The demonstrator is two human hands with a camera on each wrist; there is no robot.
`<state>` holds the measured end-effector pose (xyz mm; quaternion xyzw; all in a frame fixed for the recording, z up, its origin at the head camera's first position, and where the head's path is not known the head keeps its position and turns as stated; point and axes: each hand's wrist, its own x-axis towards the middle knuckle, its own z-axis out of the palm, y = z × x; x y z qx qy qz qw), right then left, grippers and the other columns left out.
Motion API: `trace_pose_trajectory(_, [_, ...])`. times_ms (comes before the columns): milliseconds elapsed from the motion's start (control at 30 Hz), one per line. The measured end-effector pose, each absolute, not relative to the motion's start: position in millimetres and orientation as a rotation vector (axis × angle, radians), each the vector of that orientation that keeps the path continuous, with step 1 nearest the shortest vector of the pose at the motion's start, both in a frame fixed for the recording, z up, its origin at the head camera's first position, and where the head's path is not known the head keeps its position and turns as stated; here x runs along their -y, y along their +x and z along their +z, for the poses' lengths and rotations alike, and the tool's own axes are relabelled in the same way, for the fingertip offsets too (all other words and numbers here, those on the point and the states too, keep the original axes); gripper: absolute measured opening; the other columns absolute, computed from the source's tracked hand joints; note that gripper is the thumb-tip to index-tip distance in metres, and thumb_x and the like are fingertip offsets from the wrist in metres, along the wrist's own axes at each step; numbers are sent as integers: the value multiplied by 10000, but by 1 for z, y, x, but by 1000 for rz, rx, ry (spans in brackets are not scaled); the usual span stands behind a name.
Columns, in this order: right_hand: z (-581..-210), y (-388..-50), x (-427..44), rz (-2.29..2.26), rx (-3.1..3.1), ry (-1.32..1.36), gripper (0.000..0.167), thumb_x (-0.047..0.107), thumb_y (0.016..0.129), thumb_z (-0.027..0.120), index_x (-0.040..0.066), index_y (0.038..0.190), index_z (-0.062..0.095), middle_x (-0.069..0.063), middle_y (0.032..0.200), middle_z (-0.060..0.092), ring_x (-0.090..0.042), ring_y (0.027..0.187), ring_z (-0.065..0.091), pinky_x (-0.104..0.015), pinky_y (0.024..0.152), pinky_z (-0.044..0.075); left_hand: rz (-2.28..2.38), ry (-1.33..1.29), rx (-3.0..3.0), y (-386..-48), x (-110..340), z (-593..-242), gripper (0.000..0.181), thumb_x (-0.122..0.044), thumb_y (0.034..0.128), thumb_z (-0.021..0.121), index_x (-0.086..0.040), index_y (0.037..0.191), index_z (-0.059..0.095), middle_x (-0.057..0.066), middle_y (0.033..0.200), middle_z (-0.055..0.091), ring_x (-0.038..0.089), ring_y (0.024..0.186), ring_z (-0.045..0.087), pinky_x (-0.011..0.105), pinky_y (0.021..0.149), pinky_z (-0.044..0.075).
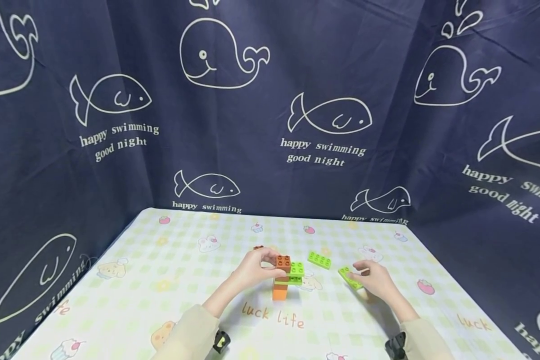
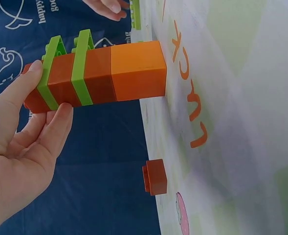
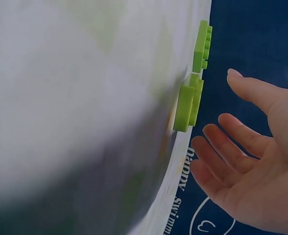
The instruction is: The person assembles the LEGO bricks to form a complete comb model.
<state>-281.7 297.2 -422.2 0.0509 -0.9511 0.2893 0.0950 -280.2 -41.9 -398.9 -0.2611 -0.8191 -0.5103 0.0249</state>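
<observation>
A tower of toy building bricks (image 2: 97, 73) stands upright on the table. From the bottom it has an orange brick (image 2: 139, 71), then reddish-brown bricks alternating with two green plates that jut out to one side. My left hand (image 1: 251, 267) holds the tower near its top, thumb on one side and fingers on the other. My right hand (image 1: 378, 281) hovers just over a loose green brick plate (image 1: 350, 278), its fingers spread and relaxed. In the right wrist view a gap shows between that hand (image 3: 254, 147) and the plate.
A second green plate (image 1: 319, 260) lies behind, between the tower and the right hand. One loose brown brick (image 2: 156, 177) sits beyond the left hand. The patterned tablecloth (image 1: 162, 240) ends at a dark blue curtain (image 1: 261, 150) printed with fish and whales.
</observation>
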Motion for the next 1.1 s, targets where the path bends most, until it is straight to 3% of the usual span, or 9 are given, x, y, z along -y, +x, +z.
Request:
trace_pose_trajectory(467, [-425, -286, -294, 813, 2885, 143, 462, 221, 776, 738, -97, 1081, 601, -259, 1022, 642, -338, 865, 648, -453, 791, 532, -1575, -812, 2522, -279, 41, -398, 326, -240, 771, 771, -67, 1018, 647, 10, 916, 663, 178, 921, 638, 184, 782, 524])
trace_pose_trajectory(800, [-427, -286, -294, 716, 2960, 144, 609, 277, 725, 785, -127, 1128, 570, -210, 947, 658, -347, 894, 618, -504, 831, 497, -1582, -801, 2527, -279, 41, -400, 342, -227, 773, 770, -56, 1040, 642, 14, 917, 666, 187, 933, 640, 221, 799, 537])
trace_pose_trajectory(933, [-427, -286, -294, 713, 2971, 150, 590, 254, 723, 783, -130, 1118, 573, -228, 950, 653, -355, 892, 616, -513, 833, 490, -1587, -803, 2522, -279, 42, -400, 340, -221, 773, 770, -52, 1038, 642, 21, 921, 668, 192, 932, 641, 256, 810, 541])
trace_pose_trajectory(1100, [-429, -286, -293, 706, 2963, 167, 526, 205, 717, 771, -127, 1083, 591, -244, 958, 652, -359, 882, 616, -508, 823, 494, -1588, -798, 2528, -280, 42, -401, 349, -234, 769, 773, -54, 1038, 642, 20, 923, 671, 187, 932, 642, 200, 791, 534])
